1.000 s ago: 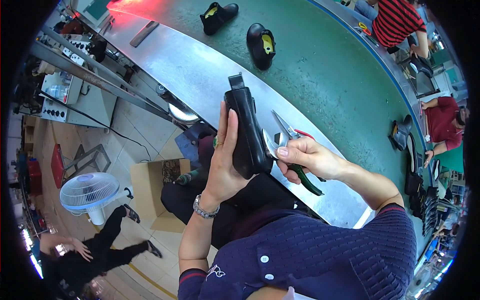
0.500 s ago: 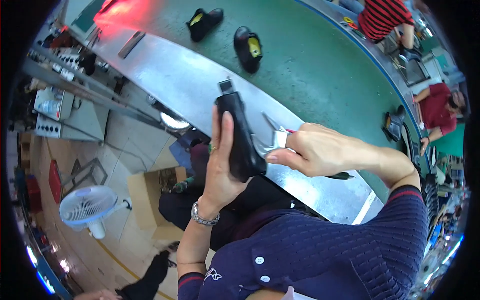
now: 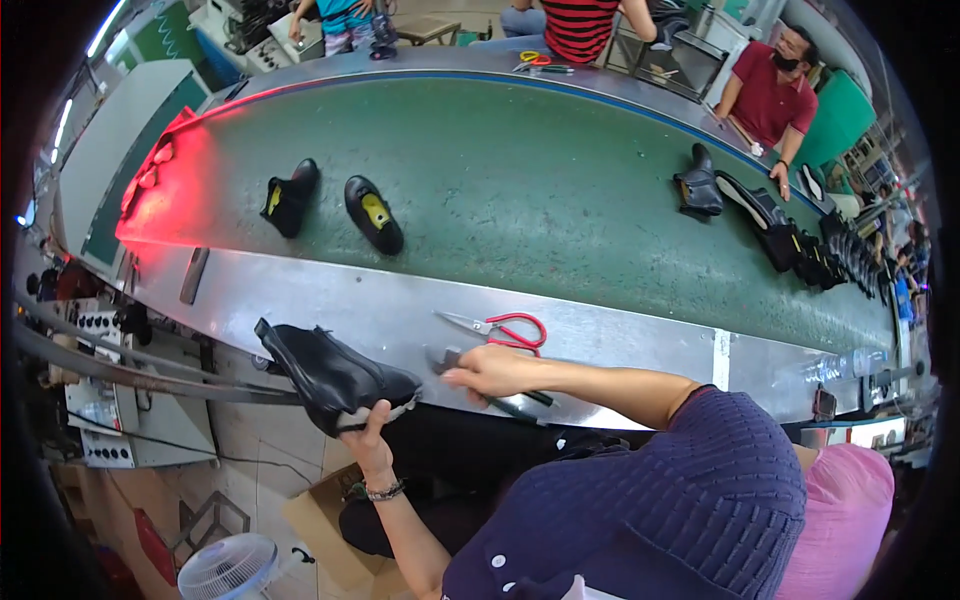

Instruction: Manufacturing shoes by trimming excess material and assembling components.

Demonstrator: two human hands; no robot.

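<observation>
My left hand [image 3: 369,440] is closed on the underside of a black ankle boot [image 3: 330,372]. The boot lies on its side in the air at the near edge of the metal bench, toe to the right, with a ragged pale edge along its bottom. My right hand [image 3: 500,370] is wrapped round a pair of pliers [image 3: 517,409]; their grey head is blurred and points at the toe, a little apart from it. Just beyond that hand, scissors [image 3: 515,330] with red handles lie on the bench.
The metal bench [image 3: 290,282] borders a green conveyor belt [image 3: 520,180]. On the belt stand two black shoes [image 3: 375,216] at left and several boots [image 3: 700,185] at right. A flat bar [image 3: 195,276] lies at the bench's left. A fan [image 3: 230,567] stands below; people work opposite.
The boot has swung from upright to lying sideways and moved left. My right hand has drawn left and down with the pliers, uncovering the scissors. My view has tilted up.
</observation>
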